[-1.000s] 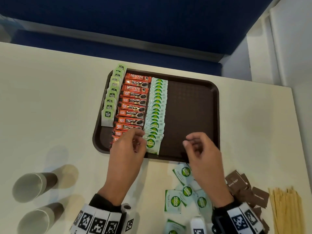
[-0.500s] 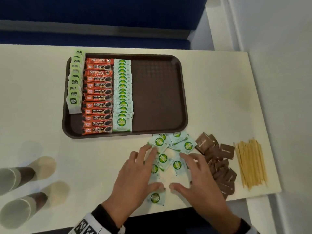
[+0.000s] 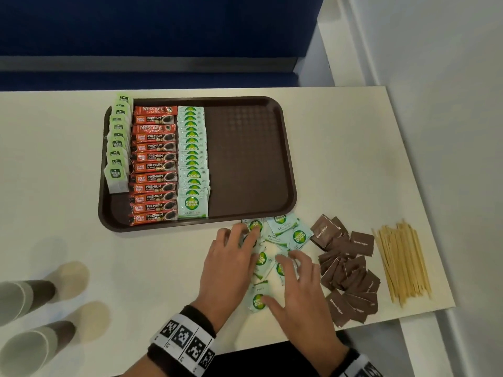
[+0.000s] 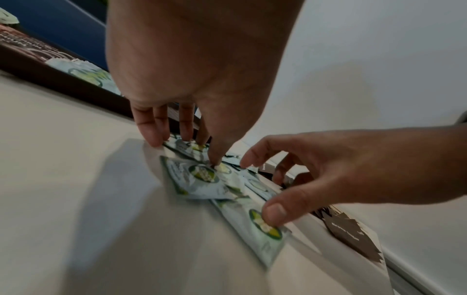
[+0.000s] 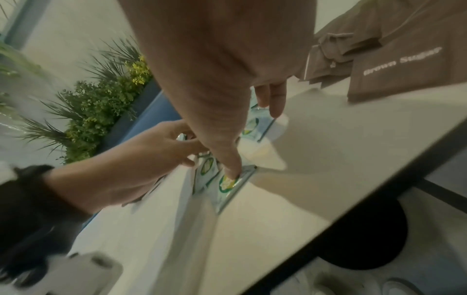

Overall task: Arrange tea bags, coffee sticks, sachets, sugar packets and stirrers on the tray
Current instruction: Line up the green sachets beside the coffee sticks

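1. The loose green-and-white sachets (image 3: 283, 235) lie scattered on the bench (image 3: 340, 164), just in front of the tray's near right corner.
2. The left hand (image 3: 228, 265) lies over the left part of that heap, fingers spread and straight, tips touching sachets; it grips nothing.
3. The right hand (image 3: 299, 292) is spread over the near part of the heap, its thumb pressing on the nearest sachet (image 3: 257, 300) by the bench edge; fingers are relaxed, not closed on anything. The two hands sit close together but apart.
4. The brown tray (image 3: 250, 159) holds three columns on its left half: tea bags (image 3: 117, 151), red coffee sticks (image 3: 155, 167), and a row of overlapping sachets (image 3: 192, 161).
5. Brown sugar packets (image 3: 345, 268) are piled right of the loose sachets, and wooden stirrers (image 3: 402, 262) lie bundled further right.
6. Two paper cups (image 3: 30, 319) lie on their sides at the bench's near left.
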{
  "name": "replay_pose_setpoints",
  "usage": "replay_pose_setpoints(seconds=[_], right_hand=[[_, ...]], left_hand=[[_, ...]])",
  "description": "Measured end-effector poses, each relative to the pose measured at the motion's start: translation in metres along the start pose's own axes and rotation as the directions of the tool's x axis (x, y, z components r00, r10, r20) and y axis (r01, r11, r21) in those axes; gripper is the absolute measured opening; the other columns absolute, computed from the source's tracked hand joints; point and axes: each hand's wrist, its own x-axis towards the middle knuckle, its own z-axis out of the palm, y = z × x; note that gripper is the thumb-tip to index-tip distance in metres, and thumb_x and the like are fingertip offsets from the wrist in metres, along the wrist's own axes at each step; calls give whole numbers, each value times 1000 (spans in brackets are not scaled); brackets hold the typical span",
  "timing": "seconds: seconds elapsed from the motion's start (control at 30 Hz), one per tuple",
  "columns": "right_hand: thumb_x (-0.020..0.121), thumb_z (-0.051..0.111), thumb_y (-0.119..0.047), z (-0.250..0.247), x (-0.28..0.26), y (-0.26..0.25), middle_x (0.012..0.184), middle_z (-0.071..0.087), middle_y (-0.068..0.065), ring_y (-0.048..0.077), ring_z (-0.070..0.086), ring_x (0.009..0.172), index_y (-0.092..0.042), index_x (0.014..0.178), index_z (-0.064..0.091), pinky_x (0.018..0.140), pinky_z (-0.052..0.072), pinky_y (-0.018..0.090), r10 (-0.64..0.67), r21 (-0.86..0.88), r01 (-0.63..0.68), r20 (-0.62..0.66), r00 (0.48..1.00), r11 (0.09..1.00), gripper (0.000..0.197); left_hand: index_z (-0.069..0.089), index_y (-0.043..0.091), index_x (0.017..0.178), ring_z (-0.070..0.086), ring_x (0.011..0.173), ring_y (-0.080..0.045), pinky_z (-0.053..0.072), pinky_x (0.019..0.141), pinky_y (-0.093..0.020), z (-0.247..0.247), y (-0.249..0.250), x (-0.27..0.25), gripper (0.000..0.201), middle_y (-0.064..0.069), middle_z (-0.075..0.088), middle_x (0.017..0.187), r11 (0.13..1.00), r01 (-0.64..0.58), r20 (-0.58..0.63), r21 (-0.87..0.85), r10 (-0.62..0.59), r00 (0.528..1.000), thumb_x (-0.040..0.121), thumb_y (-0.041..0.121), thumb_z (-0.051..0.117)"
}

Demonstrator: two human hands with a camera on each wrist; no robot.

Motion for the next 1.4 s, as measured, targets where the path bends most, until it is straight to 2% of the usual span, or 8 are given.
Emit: replay_pose_setpoints(seconds=[0.27, 0.5, 0.7, 0.8, 0.93, 1.03, 1.13, 1.4], right_hand=[[86, 73, -67, -25, 42, 3, 170, -39, -6, 30, -1, 155, -35, 166, -21, 130, 22, 45, -36, -89, 41, 61, 997, 995, 128], [87, 81, -52, -16, 43, -1, 165, 10, -7, 20, 13, 145, -41, 164, 16, 120, 40, 45, -48, 28, 47, 64, 997, 999, 102], [92, 78, -46, -30, 40, 2, 154, 21, -15, 16, 15, 145, -40, 158, 34, 119, 40, 40, 23, 226, -21, -7, 1000, 974, 79], [99, 66, -54, -42, 44, 4, 160, 24, -6, 26, 12, 158, -34, 162, 28, 122, 40, 49, 114, 261, -102, -33, 993, 960, 76], [94, 54, -76, -40, 50, -10, 159, 17, -3, 26, 17, 152, -27, 169, 5, 118, 44, 48, 163, 189, -175, 80, 983, 966, 102], [93, 59, -74, -27, 51, -23, 150, 16, 0, 27, 25, 141, -24, 168, 5, 115, 44, 43, 165, 128, -178, 104, 981, 976, 105], [95, 72, -54, -17, 50, -31, 128, 20, -5, 22, 33, 126, -27, 152, 29, 101, 45, 33, 158, 200, -173, 89, 983, 964, 76], [95, 74, -46, -9, 45, -32, 122, 28, -9, 15, 34, 123, -26, 135, 37, 115, 39, 37, 159, 353, -195, 130, 979, 915, 58]], left_hand=[[57, 25, 139, 46, 112, -23, 57, 94, -38, 12, -2, -5, 41, 6, 45, 163, 987, -41, -54, -155, 33, 998, 101, 33, 70], [42, 26, 156, 34, 130, -14, 44, 114, -34, 11, -5, -12, 53, 11, 37, 153, 945, -48, 10, -323, 54, 998, 108, 35, 60], [22, 34, 166, 26, 142, -10, 39, 122, -33, -20, -18, -30, 87, 19, 15, 169, 953, -21, 113, -302, 57, 992, 91, 52, 62], [-8, 34, 170, 30, 139, -13, 45, 117, -32, -24, -21, -39, 132, 21, -3, 171, 987, 4, 240, -159, 35, 970, 76, 77, 74], [-33, 34, 163, 35, 135, -13, 59, 94, -26, -8, -12, -40, 147, 16, -5, 168, 994, 46, 262, -102, -18, 965, 81, 57, 87], [-25, 32, 166, 39, 138, -16, 60, 95, -29, 2, -10, -34, 142, 12, 3, 163, 986, 81, 210, -149, -49, 977, 84, 43, 89], [-13, 30, 170, 44, 138, -18, 55, 105, -32, 5, -13, -28, 136, 9, 11, 158, 971, 94, 187, -218, -53, 981, 83, 35, 91], [29, 26, 164, 55, 120, -14, 52, 102, -25, 4, -23, -21, 113, 7, 36, 139, 919, 100, 169, -382, -36, 985, 74, 26, 97]])
